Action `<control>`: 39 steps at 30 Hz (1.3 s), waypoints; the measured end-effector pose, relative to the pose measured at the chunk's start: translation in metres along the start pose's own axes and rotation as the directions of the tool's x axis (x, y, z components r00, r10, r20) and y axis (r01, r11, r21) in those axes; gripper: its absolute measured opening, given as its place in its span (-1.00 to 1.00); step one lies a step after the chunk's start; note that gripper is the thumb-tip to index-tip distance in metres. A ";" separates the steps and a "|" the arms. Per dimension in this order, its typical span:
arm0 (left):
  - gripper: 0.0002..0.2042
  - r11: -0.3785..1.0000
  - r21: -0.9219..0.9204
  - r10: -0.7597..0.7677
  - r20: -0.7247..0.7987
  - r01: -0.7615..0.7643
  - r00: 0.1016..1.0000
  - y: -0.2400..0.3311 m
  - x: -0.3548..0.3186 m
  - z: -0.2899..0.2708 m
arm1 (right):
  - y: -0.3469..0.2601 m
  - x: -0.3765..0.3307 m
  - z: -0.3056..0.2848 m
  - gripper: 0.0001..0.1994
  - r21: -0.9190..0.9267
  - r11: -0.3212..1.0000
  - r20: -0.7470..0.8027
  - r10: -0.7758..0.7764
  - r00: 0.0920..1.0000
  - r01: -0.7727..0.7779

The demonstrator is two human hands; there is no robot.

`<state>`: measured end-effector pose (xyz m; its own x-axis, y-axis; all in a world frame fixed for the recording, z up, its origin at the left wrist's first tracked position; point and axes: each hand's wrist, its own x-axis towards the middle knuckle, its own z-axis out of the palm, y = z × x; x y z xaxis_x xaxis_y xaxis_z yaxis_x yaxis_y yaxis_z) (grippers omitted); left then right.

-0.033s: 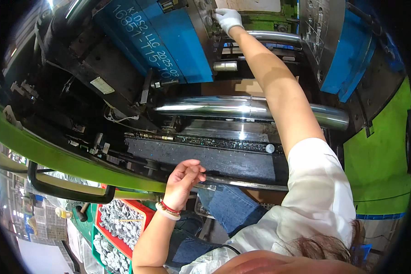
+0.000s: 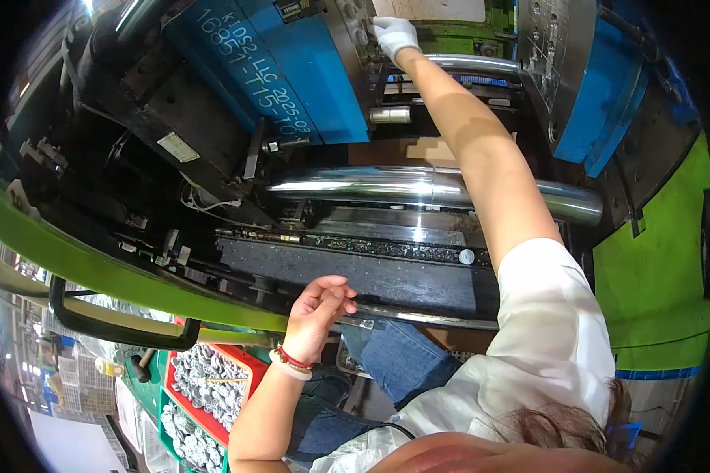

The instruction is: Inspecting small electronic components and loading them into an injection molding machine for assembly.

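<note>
In the gap between two mold halves, my right hand (image 2: pixel 394 38) wears a white glove and reaches up to the steel face of the left blue mold half (image 2: pixel 300 79). Its fingers are bent and close to that face; whatever they grip there is too small and hidden to name. Opposite stands the right blue mold half (image 2: pixel 603 102). My left hand (image 2: pixel 315 311) is bare, with a red band and a pale bangle at its wrist. It hovers by the machine's front rail (image 2: pixel 426 317), loosely curled, fingers slightly apart and nothing visible in them.
Thick polished tie bars (image 2: pixel 355 186) cross below my right arm. A small round grey part (image 2: pixel 466 257) lies on the dark machine bed. Left of my left arm are a red crate (image 2: pixel 251 369) and a green crate (image 2: pixel 166 430) of grey parts. A black handle (image 2: pixel 122 335) juts from the green guard.
</note>
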<state>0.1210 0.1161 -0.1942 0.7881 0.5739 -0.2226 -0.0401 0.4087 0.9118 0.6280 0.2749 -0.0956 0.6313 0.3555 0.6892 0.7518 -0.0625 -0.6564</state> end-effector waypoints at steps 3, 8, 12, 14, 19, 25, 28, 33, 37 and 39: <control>-0.81 0.999 0.052 0.014 -0.001 -0.014 1.000 0.000 -0.002 0.000 | -0.006 -0.007 -0.001 -0.63 -0.104 0.993 0.053 -0.054 0.997 0.059; -0.75 0.992 0.123 -0.020 -0.016 0.022 1.000 0.001 -0.002 0.007 | -0.003 -0.009 -0.008 -0.46 -0.076 0.995 0.200 -0.051 0.979 0.068; -0.73 0.972 0.226 0.070 -0.051 -0.057 0.996 0.007 -0.004 0.014 | -0.003 -0.016 -0.013 -0.72 0.327 0.945 -0.004 0.016 1.000 -0.013; -0.74 0.945 0.307 0.130 -0.043 -0.111 0.991 0.008 -0.005 0.013 | -0.014 -0.025 -0.019 -0.71 0.328 0.944 -0.006 -0.036 0.999 0.036; -0.74 0.799 0.488 0.337 0.117 -0.350 0.934 0.004 -0.014 0.000 | -0.066 -0.085 -0.076 -0.54 0.554 0.778 0.284 0.157 0.946 -0.295; -0.81 0.752 0.490 0.457 0.095 -0.441 0.884 0.026 -0.072 -0.005 | -0.156 -0.174 -0.136 -0.57 0.751 0.574 0.372 0.038 0.927 -0.325; -0.82 0.680 0.447 0.604 0.107 -0.581 0.790 0.029 -0.125 -0.009 | -0.182 -0.237 -0.159 -0.72 0.628 0.770 0.372 -0.167 0.913 -0.115; -0.89 0.206 0.854 0.914 0.007 -0.478 0.406 -0.009 -0.257 -0.117 | -0.214 -0.366 -0.188 -0.72 0.531 0.848 0.534 -0.336 0.776 0.002; -0.70 0.600 0.710 0.671 -0.697 0.368 0.251 -0.042 -0.397 -0.264 | -0.221 -0.440 -0.186 -0.80 0.523 0.832 0.720 -0.314 0.619 -0.186; -0.61 0.279 0.627 0.769 -0.600 0.727 0.222 -0.067 -0.446 -0.313 | -0.218 -0.453 -0.184 -0.84 0.464 0.840 0.750 -0.203 0.630 -0.282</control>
<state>-0.4203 0.0553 -0.2642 -0.2242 0.8674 0.4443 0.9471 0.0865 0.3091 0.2127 -0.0443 -0.2085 0.1028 0.9357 0.3374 0.3655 0.2800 -0.8877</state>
